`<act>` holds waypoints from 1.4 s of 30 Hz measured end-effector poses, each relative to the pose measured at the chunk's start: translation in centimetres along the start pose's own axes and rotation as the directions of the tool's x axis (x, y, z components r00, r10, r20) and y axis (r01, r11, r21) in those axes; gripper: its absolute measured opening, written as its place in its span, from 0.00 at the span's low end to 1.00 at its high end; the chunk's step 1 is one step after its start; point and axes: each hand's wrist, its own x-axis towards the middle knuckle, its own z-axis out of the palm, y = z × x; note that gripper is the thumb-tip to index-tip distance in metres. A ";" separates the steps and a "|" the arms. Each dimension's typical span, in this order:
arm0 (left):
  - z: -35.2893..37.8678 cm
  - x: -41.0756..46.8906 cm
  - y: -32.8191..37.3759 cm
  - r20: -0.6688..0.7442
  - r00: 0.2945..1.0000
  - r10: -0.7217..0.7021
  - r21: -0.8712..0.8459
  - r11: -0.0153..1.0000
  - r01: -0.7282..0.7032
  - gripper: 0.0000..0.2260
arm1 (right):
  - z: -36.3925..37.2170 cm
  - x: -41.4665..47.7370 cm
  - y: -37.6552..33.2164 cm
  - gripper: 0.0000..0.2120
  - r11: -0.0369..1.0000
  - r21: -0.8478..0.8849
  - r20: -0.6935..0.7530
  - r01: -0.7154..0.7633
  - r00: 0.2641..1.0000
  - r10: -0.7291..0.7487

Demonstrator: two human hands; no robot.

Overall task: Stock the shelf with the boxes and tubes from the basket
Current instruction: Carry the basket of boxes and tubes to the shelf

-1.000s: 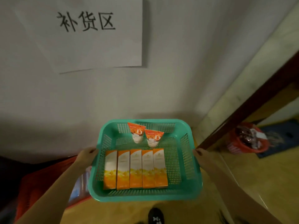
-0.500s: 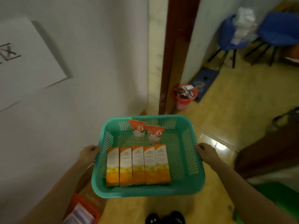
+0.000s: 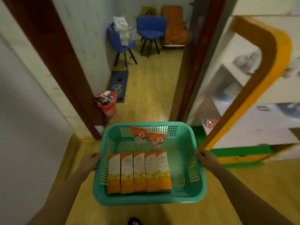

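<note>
I carry a teal plastic basket (image 3: 197, 181) at waist height in front of me. My left hand (image 3: 90, 160) grips its left rim and my right hand (image 3: 205, 158) grips its right rim. Several orange-and-white boxes (image 3: 139, 172) lie side by side in the near half of the basket. Two orange-and-white tubes (image 3: 148, 138) lean against its far wall. A white shelf unit with an orange-and-brown curved frame (image 3: 253, 88) stands to the right, blurred.
A dark wooden door frame (image 3: 53, 62) opens ahead onto a room with two blue chairs (image 3: 139, 33). A red waste basket (image 3: 106, 102) stands by the frame, a dark mat (image 3: 118, 85) behind it. A white wall runs along my left. The floor is yellow.
My view has swung right, from the wall with the paper sign to the doorway and the shelf unit. The basket stays in both hands with its contents unmoved.
</note>
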 end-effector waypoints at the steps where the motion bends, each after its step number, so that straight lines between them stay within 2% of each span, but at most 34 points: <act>1: 1.8 -0.3 0.9 0.027 0.999 0.028 0.024 0.999 -0.028 0.11 | -1.2 -0.7 2.0 0.14 1.000 0.001 -0.030 -0.027 0.999 0.027; 7: 12.7 -4.2 5.7 0.160 0.979 0.123 0.116 0.983 -0.142 0.14 | -7.4 -5.1 14.4 0.19 0.979 0.138 -0.161 -0.151 0.972 0.172; 12: 21.2 -7.8 8.4 0.310 0.941 0.137 0.174 0.965 -0.197 0.17 | -11.8 -10.1 22.2 0.11 0.932 0.269 -0.199 -0.242 0.933 0.299; 15: 26.6 -9.7 10.1 0.392 0.906 0.158 0.180 0.953 -0.244 0.16 | -14.1 -12.8 26.8 0.11 0.901 0.309 -0.212 -0.304 0.902 0.377; 21: 37.0 -12.5 15.3 0.504 0.837 0.215 0.219 0.905 -0.365 0.10 | -18.4 -16.3 34.9 0.16 0.810 0.406 -0.264 -0.424 0.794 0.548; 23: 40.6 -12.9 17.3 0.518 0.823 0.232 0.220 0.894 -0.391 0.11 | -19.8 -16.8 37.2 0.16 0.775 0.451 -0.277 -0.443 0.755 0.594; 25: 44.5 -13.2 19.3 0.533 0.811 0.241 0.222 0.885 -0.409 0.13 | -21.4 -17.1 39.4 0.16 0.745 0.493 -0.280 -0.450 0.729 0.625; 29: 52.0 -14.2 23.8 0.599 0.752 0.273 0.239 0.836 -0.494 0.09 | -24.9 -16.7 43.4 0.15 0.694 0.553 -0.288 -0.461 0.676 0.678; 34: 59.9 -14.8 28.7 0.661 0.705 0.258 0.216 0.834 -0.507 0.11 | -30.0 -15.4 48.1 0.13 0.636 0.611 -0.302 -0.470 0.604 0.737; 38: 65.1 -16.4 32.6 0.675 0.683 0.278 0.205 0.819 -0.536 0.10 | -34.2 -14.0 51.6 0.15 0.630 0.625 -0.323 -0.461 0.582 0.746; 42: 69.9 -18.4 35.7 0.672 0.683 0.285 0.203 0.816 -0.541 0.10 | -38.9 -12.0 55.0 0.16 0.642 0.601 -0.318 -0.476 0.595 0.739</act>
